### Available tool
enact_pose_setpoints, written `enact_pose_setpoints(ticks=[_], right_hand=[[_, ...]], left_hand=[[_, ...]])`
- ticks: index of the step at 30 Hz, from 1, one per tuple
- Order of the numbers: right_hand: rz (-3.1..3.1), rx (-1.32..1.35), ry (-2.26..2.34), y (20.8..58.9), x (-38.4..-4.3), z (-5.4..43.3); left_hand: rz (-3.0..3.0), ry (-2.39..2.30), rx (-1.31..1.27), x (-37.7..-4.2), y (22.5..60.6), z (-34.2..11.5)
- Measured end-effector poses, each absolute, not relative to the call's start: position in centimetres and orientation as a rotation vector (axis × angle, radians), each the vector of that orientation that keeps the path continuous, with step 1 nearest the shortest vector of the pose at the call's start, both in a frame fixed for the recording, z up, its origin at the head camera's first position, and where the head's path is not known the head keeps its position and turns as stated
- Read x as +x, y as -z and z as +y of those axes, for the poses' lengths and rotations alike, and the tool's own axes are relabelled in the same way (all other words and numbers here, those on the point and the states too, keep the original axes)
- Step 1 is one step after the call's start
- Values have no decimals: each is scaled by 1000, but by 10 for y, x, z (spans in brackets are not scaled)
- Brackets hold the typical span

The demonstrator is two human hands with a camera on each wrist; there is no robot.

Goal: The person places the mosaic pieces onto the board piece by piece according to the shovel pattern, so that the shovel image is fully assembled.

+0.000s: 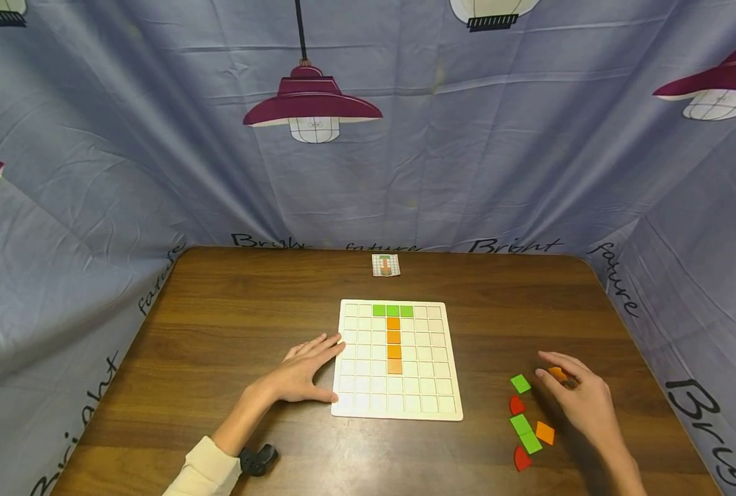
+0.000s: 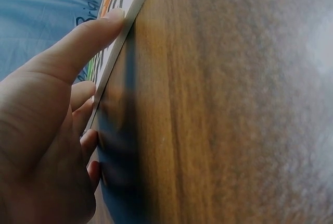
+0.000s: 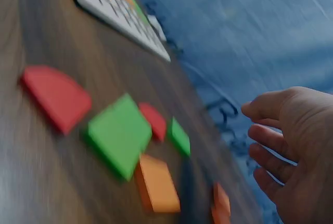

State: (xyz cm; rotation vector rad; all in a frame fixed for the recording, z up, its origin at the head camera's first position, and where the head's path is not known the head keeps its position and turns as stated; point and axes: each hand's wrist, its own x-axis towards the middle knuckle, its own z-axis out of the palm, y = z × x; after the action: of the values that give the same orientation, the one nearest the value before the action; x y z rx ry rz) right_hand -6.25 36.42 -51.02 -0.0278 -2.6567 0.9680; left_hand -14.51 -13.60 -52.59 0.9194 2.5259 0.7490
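A white grid board point(image 1: 426, 406) lies on the table, with a row of 3 green squares point(image 1: 393, 311) near its far edge. Below them runs a column of orange squares point(image 1: 394, 337), the nearest one paler. Spread along the board's left edge, the left hand point(image 1: 302, 372) touches it with thumb and fingertips; its thumb point(image 2: 99, 31) rests at the rim in the left wrist view. The right hand point(image 1: 584, 396) hovers with loosely bent fingers over an orange tile point(image 1: 557, 374), holding nothing. In the right wrist view that tile point(image 3: 221, 203) lies on the table below the hand.
Left of the right hand are scattered green tiles point(image 1: 520, 384), red quarter-round tiles point(image 1: 522, 458) and another orange square point(image 1: 545, 432). A small patterned card point(image 1: 385, 265) lies beyond the board, near the table's far edge. Patterned blue curtain point(image 1: 405, 172) surrounds the table.
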Motion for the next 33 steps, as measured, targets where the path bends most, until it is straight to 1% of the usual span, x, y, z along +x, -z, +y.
enact_pose_setpoints(ticks=[6,11,22,33], right_hand=[[-2786,-224,-914,522,-41,397],[-2888,-282,-878,531,-31,411],[-2838,-246,-864,544,-30,415],[-2782,-223,-836,546,-29,412]], left_hand=[[2519,-753,921,-145,525,-135],[2524,-752,913,-144,524,-135],[2523,-744,901,-144,523,-135],[2518,-752,904,-144,526,-134]])
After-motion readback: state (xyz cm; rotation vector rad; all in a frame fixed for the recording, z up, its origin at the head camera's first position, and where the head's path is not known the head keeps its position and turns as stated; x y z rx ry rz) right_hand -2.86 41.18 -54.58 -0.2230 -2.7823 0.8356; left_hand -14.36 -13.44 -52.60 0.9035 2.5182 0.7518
